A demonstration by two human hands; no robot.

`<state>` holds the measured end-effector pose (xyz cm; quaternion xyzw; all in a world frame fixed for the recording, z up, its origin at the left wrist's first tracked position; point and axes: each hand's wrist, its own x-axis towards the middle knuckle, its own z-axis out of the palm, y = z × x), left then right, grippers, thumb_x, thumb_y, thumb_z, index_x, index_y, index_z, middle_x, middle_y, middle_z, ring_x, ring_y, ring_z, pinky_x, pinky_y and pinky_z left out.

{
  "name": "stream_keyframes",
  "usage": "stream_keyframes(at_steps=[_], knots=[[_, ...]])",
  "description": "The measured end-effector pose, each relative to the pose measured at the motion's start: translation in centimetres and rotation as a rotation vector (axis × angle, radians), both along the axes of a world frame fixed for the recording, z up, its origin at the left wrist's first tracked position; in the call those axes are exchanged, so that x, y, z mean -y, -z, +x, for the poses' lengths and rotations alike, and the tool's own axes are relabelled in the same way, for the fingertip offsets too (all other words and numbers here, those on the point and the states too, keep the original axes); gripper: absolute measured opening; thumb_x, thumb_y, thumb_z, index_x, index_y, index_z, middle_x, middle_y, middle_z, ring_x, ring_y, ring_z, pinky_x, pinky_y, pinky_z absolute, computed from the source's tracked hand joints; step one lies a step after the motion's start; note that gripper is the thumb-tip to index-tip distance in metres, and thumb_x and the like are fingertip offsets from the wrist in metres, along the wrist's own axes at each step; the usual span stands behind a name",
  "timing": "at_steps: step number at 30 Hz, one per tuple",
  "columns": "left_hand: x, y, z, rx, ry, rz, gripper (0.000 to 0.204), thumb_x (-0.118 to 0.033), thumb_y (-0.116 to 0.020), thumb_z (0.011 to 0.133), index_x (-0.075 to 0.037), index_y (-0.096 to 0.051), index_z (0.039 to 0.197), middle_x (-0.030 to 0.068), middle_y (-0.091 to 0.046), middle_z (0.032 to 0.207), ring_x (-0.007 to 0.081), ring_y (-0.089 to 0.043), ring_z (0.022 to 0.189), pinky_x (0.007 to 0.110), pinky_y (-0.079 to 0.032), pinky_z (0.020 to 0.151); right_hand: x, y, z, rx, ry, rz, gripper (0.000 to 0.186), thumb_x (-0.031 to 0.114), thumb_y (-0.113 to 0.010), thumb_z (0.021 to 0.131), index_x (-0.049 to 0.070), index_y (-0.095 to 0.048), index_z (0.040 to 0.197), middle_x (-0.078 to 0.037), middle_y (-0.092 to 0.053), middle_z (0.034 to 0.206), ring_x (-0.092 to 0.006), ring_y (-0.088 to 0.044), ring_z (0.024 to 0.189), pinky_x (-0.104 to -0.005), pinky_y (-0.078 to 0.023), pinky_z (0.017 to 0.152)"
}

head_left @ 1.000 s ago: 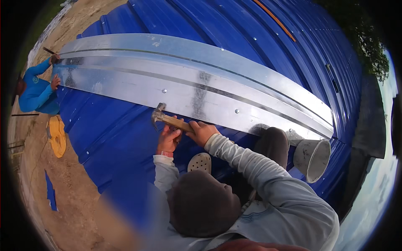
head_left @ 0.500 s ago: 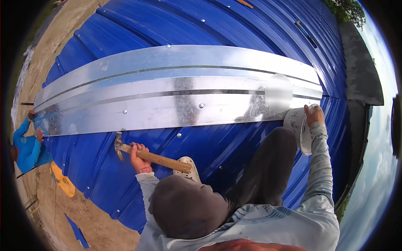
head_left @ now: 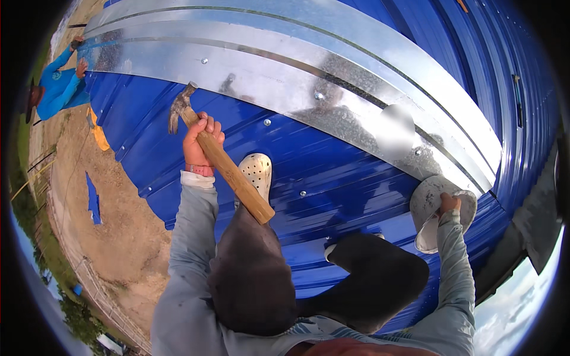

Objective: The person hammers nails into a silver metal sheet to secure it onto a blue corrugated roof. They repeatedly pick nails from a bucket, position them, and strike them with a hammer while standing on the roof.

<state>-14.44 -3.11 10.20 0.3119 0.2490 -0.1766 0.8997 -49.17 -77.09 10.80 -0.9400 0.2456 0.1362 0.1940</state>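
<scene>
A claw hammer with a wooden handle is in my left hand, fingers wrapped around it near the metal head, just below the edge of a long galvanized metal strip. At the strip's right end, my right hand grips a dirty white bucket; part of its fingers is hidden inside the rim. My left foot, in a perforated cream clog, rests on the blue ribbed roofing.
A co-worker in blue has both hands at the strip's far left end. Beyond the roof edge lie sandy ground, yellow material and a blue scrap. An orange tool and a dark bar lie on the upper right roofing.
My right hand has left the hammer and taken hold of the bucket; my left hand alone holds the hammer, now tilted more steeply. The view has shifted.
</scene>
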Motion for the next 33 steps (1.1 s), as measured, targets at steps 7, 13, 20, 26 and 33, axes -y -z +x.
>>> stream_keyframes(at_steps=[7,13,20,26,33], knots=[[1.1,-6.0,-0.2,-0.169,-0.110,-0.312,0.007,-0.011,-0.055,0.082,-0.005,-0.052,0.080,0.0027,-0.054,0.068,0.0109,-0.039,0.053,0.024,-0.032,0.044,-7.1,3.5,4.5,-0.754,-0.100,-0.005,0.030,0.026,-0.055,0.086,0.000,-0.059,0.101,-0.019,-0.063,0.081,-0.0280,-0.064,0.060,-0.0380,-0.053,0.044],[-4.5,-15.4,-4.4,-0.373,-0.199,-0.150,0.006,-0.012,-0.057,0.080,-0.008,-0.053,0.080,-0.0002,-0.053,0.064,0.0114,-0.042,0.052,0.026,-0.033,0.042,-5.9,-2.1,0.3,-0.484,0.700,-0.027,0.043,0.023,-0.063,0.078,-0.008,-0.054,0.106,-0.019,-0.064,0.088,-0.0301,-0.064,0.074,-0.0420,-0.052,0.056],[-20.3,-22.9,-13.8,-0.576,-0.331,0.140,0.007,-0.015,-0.059,0.079,-0.012,-0.053,0.076,-0.0007,-0.053,0.064,0.0143,-0.046,0.054,0.030,-0.039,0.045,-26.2,-23.8,13.7,-0.290,0.400,0.113,0.044,0.009,-0.066,0.073,-0.009,-0.052,0.111,-0.019,-0.062,0.099,-0.0280,-0.061,0.086,-0.0376,-0.048,0.076],[-18.5,-24.4,-13.3,-0.765,-0.487,0.267,0.011,-0.020,-0.060,0.078,-0.012,-0.053,0.073,0.0004,-0.053,0.064,0.0177,-0.050,0.055,0.034,-0.041,0.046,-29.6,-32.6,24.2,-0.193,0.297,0.139,0.044,0.012,-0.062,0.073,-0.002,-0.053,0.114,-0.021,-0.064,0.096,-0.0313,-0.062,0.094,-0.0376,-0.047,0.080],[-11.9,-30.7,-8.6,-0.675,-0.590,0.009,0.007,-0.016,-0.056,0.081,-0.012,-0.052,0.078,-0.0002,-0.050,0.063,0.0146,-0.041,0.051,0.029,-0.037,0.044,-35.2,-35.0,38.3,-0.387,0.009,0.153,0.041,0.012,-0.060,0.077,0.000,-0.050,0.115,-0.025,-0.062,0.096,-0.0425,-0.057,0.094,-0.0426,-0.046,0.079]])
